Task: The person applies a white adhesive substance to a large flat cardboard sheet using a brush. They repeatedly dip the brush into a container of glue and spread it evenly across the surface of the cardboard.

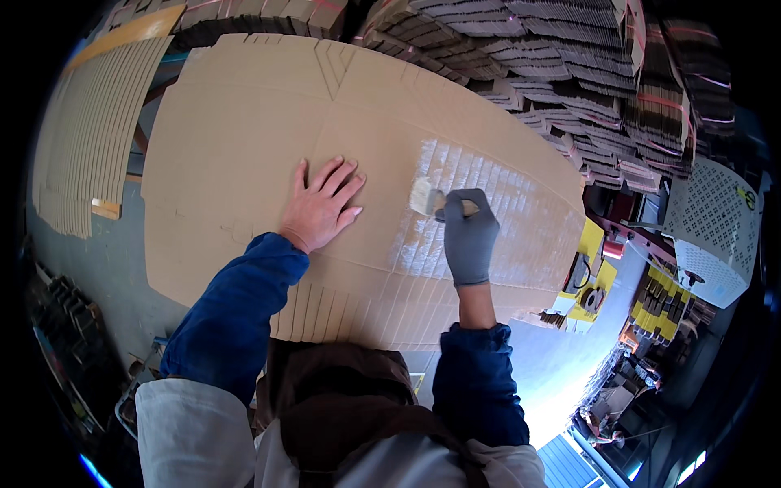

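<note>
A large brown cardboard sheet (244,122) lies flat in front of me, with slotted flaps along its near edge. Bare and with fingers spread, my left hand (319,206) rests on the middle of the sheet. My right hand (469,236) wears a grey glove and is closed round the handle of a flat brush. The pale bristles of the brush (422,198) touch the cardboard. To the right of the bristles, a white, glossy, streaky coating (512,199) covers a patch of the sheet. The glove hides much of the brush's handle.
Tied stacks of flattened cardboard (561,65) stand beyond the sheet. On the left, a fanned row of cardboard sheets (98,130) stands on edge. A white perforated basket (712,211) is at the far right. By the sheet's right end are yellow boxes (592,240) and a tape roll (592,299).
</note>
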A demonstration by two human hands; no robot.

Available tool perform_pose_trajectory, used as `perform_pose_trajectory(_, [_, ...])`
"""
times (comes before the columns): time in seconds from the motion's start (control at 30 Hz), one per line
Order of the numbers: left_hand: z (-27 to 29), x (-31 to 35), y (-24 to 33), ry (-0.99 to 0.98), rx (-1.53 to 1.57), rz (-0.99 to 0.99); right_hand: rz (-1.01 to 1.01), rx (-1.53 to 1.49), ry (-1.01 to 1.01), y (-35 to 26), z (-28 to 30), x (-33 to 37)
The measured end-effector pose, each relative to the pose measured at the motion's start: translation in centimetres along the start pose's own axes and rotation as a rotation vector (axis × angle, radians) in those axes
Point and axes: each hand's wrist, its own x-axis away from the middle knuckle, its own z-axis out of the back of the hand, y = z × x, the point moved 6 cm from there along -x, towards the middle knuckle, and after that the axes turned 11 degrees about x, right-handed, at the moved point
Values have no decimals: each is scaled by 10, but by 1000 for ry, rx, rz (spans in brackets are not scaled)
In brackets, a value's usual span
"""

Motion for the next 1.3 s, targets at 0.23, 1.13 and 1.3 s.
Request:
perform_pose_trajectory(0.23, [1,1,-1,12,7,5,5,64,18,1,1,17])
perform_pose_trajectory(1.13, [-9,0,-2,-1,-73,0,250,584,14,7,3,67])
perform_pose_trajectory(1.3, [-7,1,-2,-7,-79,-9,354,656,67,11,16,20])
